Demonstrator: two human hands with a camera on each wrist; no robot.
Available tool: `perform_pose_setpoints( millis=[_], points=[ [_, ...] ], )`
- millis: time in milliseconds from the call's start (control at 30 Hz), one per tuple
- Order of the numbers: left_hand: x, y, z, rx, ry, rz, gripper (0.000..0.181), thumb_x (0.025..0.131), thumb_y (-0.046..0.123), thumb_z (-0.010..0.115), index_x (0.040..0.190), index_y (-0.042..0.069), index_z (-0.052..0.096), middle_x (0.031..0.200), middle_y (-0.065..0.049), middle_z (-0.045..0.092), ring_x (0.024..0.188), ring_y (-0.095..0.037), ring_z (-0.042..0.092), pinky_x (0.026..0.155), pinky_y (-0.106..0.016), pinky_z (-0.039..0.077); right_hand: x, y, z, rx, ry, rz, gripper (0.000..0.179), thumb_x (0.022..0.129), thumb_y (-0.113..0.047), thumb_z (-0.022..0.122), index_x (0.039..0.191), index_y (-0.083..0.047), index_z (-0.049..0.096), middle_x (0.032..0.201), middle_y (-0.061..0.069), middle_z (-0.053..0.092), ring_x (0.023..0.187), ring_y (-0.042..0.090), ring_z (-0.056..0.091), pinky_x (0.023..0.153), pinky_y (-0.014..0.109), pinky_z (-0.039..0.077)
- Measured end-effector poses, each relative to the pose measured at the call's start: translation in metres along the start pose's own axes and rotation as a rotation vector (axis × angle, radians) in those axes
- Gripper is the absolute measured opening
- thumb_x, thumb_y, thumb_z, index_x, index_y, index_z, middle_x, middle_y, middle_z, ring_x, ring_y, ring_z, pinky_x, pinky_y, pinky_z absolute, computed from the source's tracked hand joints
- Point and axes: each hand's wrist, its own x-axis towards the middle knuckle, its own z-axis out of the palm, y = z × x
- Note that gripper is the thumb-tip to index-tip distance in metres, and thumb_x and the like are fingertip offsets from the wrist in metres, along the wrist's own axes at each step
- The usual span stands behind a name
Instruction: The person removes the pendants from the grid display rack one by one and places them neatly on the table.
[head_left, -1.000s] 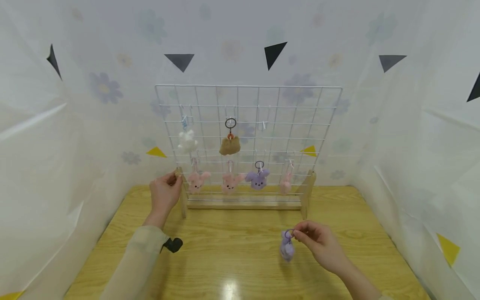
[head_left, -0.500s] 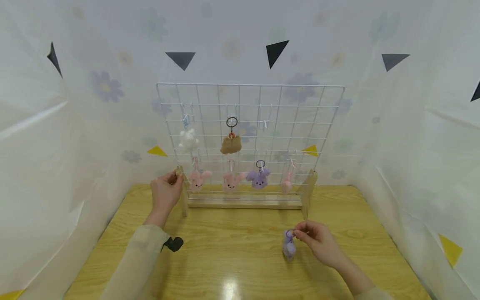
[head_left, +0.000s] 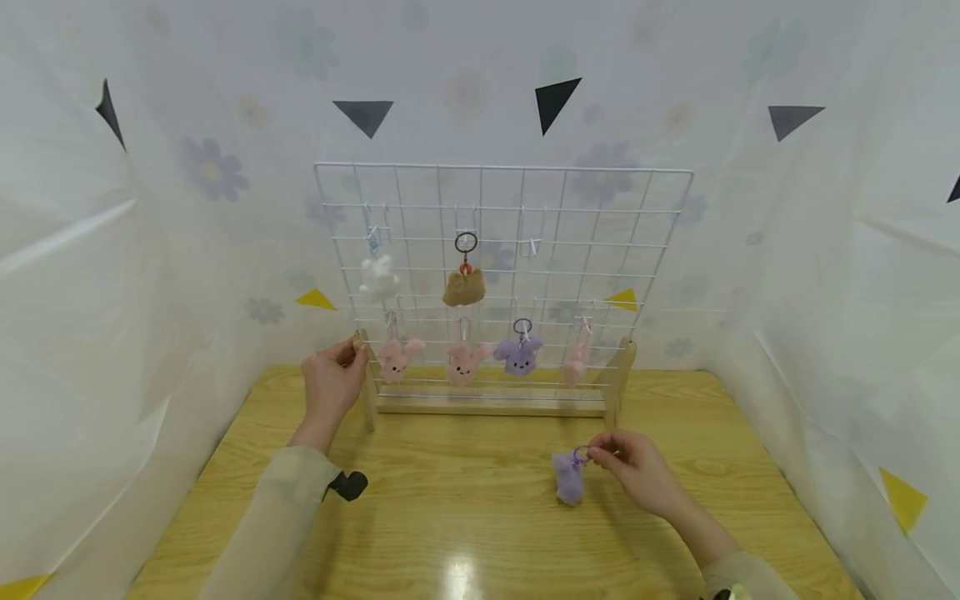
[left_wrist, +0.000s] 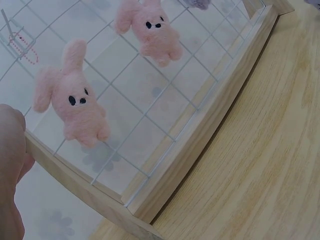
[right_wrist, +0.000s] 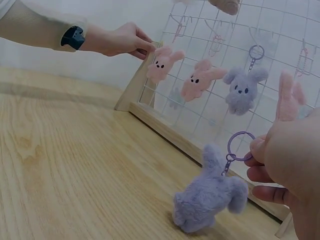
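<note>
My right hand pinches the purple metal ring of a plush bunny keychain. The lilac bunny dangles from the ring by a short chain, low over the table in front of the rack. With thumb and fingertips my left hand grips the top of the left wooden post of a white wire grid rack. Nearest to that hand hangs a pink plush bunny. Another pink bunny, a lilac bunny and a sideways pink bunny share its row.
Higher on the grid hang a white fluffy plush and a brown plush on a dark ring. A bare white hook sits to their right. The rack's wooden base bar rests on the wooden table. Patterned sheets enclose the back and sides.
The lilac bunny on the ring has turned and swung slightly left, and my right hand has risen a little. My left hand stays on the post.
</note>
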Motion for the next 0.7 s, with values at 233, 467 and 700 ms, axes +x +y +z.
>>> perform_pose_setpoints(
  millis=[233, 467, 700],
  points=[
    [0.000, -0.001, 0.001, 0.001, 0.008, 0.005, 0.022, 0.099, 0.010, 0.075, 0.112, -0.008, 0.079, 0.093, -0.025, 0.077, 0.080, -0.035, 0.078, 0.069, -0.050, 0.064, 0.006, 0.001, 0.000, -0.045, -0.011, -0.008, 0.010, 0.106, -0.005, 0.064, 0.102, -0.004, 0.073, 0.096, 0.005, 0.074, 0.084, 0.018, 0.069, 0.071, 0.031, 0.059],
    [0.000, -0.002, 0.001, -0.006, -0.002, -0.023, 0.023, 0.099, 0.011, 0.074, 0.112, -0.007, 0.079, 0.094, -0.024, 0.077, 0.082, -0.034, 0.078, 0.070, -0.048, 0.064, 0.011, 0.008, 0.003, -0.044, 0.021, -0.007, 0.008, 0.103, -0.001, 0.067, 0.104, -0.002, 0.074, 0.095, 0.006, 0.074, 0.083, 0.027, 0.069, 0.071, 0.028, 0.058],
    [0.001, -0.003, 0.002, 0.001, 0.004, -0.021, 0.022, 0.099, 0.011, 0.074, 0.112, -0.007, 0.079, 0.094, -0.023, 0.077, 0.081, -0.033, 0.078, 0.070, -0.049, 0.064, 0.016, 0.020, 0.007, -0.038, 0.037, 0.029, 0.007, 0.104, -0.004, 0.068, 0.103, -0.003, 0.074, 0.095, 0.006, 0.074, 0.083, 0.027, 0.069, 0.071, 0.029, 0.058]
  ],
)
